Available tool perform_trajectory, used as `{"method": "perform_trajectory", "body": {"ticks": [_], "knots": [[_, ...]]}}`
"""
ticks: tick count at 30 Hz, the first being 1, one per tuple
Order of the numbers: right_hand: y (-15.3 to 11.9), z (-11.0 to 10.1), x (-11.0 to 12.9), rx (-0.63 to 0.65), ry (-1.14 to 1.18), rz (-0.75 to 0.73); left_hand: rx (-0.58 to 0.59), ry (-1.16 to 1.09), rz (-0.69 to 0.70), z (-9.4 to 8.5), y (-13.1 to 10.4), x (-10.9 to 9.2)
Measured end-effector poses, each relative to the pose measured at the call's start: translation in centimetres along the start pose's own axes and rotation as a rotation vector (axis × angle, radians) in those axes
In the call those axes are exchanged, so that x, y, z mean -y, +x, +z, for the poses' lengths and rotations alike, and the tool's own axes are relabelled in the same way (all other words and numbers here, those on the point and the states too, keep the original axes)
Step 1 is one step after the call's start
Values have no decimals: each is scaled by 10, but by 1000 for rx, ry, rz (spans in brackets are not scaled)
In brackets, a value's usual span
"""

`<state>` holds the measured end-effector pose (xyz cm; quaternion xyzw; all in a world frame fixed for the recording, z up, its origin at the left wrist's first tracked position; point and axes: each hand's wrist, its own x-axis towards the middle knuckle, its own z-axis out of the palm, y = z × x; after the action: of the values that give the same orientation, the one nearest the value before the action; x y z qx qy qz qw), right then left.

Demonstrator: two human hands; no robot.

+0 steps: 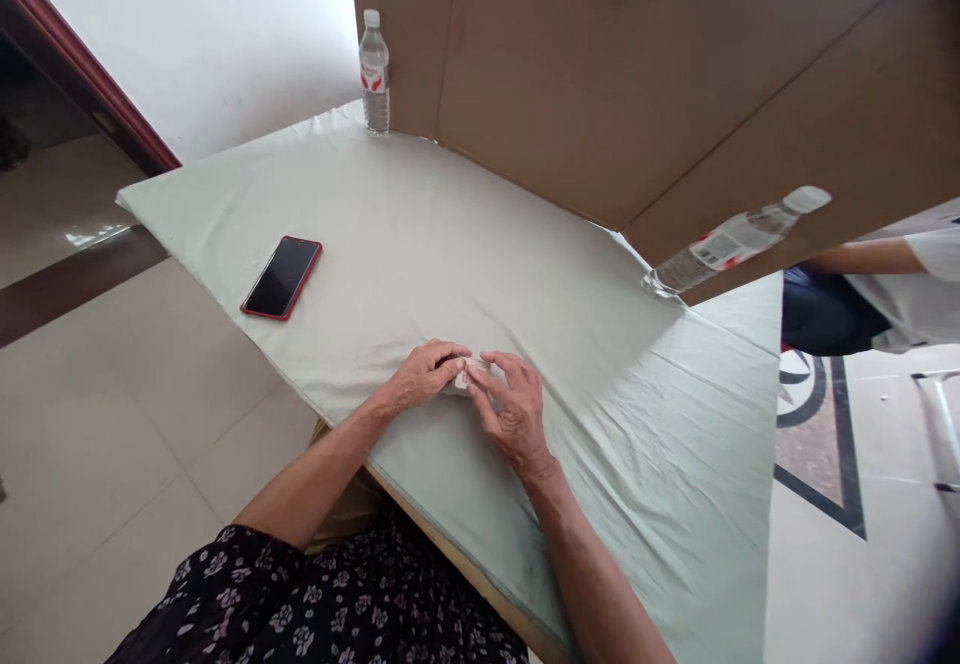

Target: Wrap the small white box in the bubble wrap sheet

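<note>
Near the table's front edge my left hand (pixel 429 374) and my right hand (pixel 513 406) meet over a small pale piece with a red mark (pixel 463 378). Fingers of both hands pinch it from either side, close above the cloth or resting on it; I cannot tell which. Much of the piece is covered by the fingers, so its kind does not show. A pale green cloth (pixel 420 234) with creases covers the table beneath my hands.
A phone in a red case (pixel 283 278) lies to the left. Two water bottles, one at the back (pixel 374 74) and one at the right (pixel 739 241), stand against a brown cardboard panel (pixel 540 74). Beyond the panel, a person's arm (pixel 870 256) shows at the right.
</note>
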<state>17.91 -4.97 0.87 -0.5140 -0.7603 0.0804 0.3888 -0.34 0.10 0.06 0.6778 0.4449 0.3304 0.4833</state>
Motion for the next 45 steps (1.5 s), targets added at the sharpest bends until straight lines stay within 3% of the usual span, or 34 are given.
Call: {"method": "perform_trajectory", "body": {"ticks": [3, 7, 13, 18, 21, 24, 29, 33, 38, 45], "knots": [[-7, -7, -1, 19, 22, -35, -3, 5, 4, 0, 0, 0], [-5, -18, -11, 45, 177, 66, 6, 3, 2, 0, 0, -2], [3, -11, -25, 252, 58, 12, -26, -18, -17, 4, -1, -1], [4, 0, -27, 139, 15, -1, -157, -45, 69, 4, -5, -2], [3, 3, -30, 156, 22, 47, -293, -35, 103, 2, -6, -4], [0, 1, -35, 160, 128, 150, -386, -3, 94, 1, -5, -3], [-5, -7, -45, -79, 413, 412, -472, 145, 122, 4, -2, 8], [-4, -1, -55, -168, 412, 538, -441, 374, 118, 7, 1, 16], [-9, 4, -63, -170, 207, 525, -319, 743, 11, 5, -11, 13], [-45, -30, -95, -230, -211, 510, -260, 1047, -65, -24, -60, 18]]}}
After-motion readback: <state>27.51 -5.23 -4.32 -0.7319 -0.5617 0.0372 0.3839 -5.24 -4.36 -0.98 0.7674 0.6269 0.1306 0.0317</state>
